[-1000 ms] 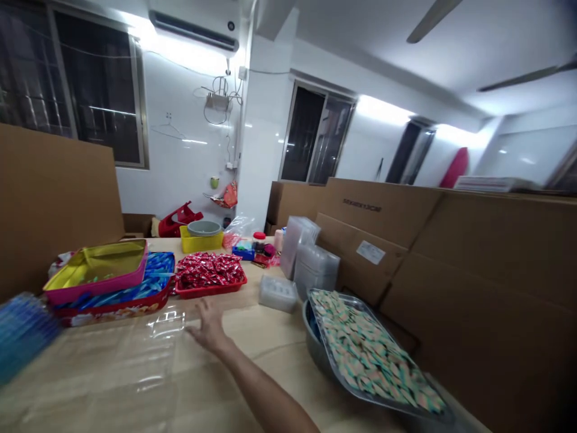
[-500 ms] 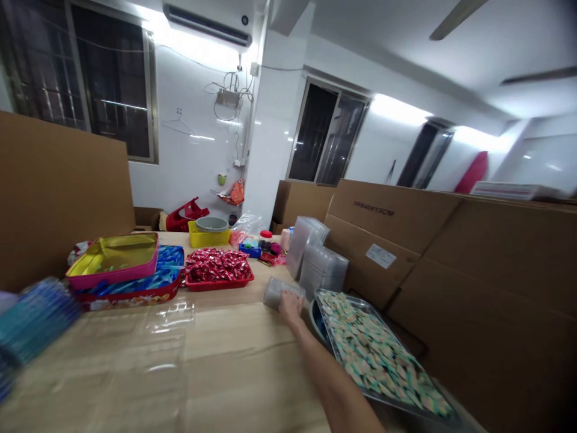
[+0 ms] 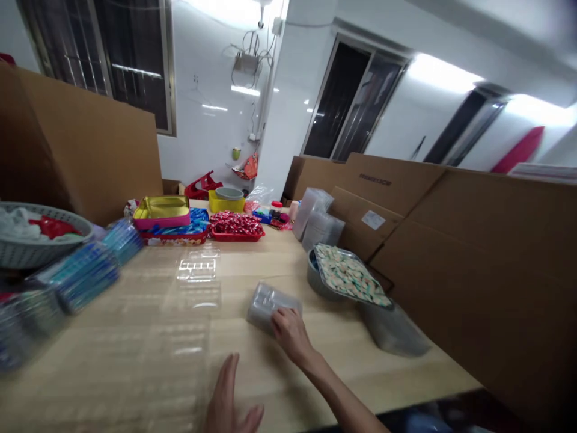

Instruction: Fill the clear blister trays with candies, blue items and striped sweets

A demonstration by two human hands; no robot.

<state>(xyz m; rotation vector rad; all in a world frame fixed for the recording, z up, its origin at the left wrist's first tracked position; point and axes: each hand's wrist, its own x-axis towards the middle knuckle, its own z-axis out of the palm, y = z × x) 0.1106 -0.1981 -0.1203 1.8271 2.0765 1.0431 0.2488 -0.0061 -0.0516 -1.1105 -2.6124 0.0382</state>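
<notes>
My right hand (image 3: 290, 334) is closed on the near edge of a stack of clear plastic trays (image 3: 265, 304), over the middle of the table. At the bottom of the view my left hand (image 3: 229, 400) is held with thumb and fingers apart, holding nothing. To its left, clear compartment trays (image 3: 198, 304) lie flat in a row on the wooden table (image 3: 243, 261). Beyond the right hand, a metal tray (image 3: 387, 302) of pale green-edged pieces (image 3: 351, 273) rests on a grey tub (image 3: 318, 285).
At the back stand a red basket (image 3: 237, 237) of red packets, a pink-and-gold tin (image 3: 162, 221) over blue packets, and upright clear trays (image 3: 322, 228). Filled blue trays (image 3: 88, 273) and a grey basket (image 3: 40, 255) line the left. Cardboard (image 3: 478, 270) walls the right side.
My right hand has drawn the stack of clear trays nearer, away from the upright stacks. My left hand has come into view. The view has tilted down, showing more of the table.
</notes>
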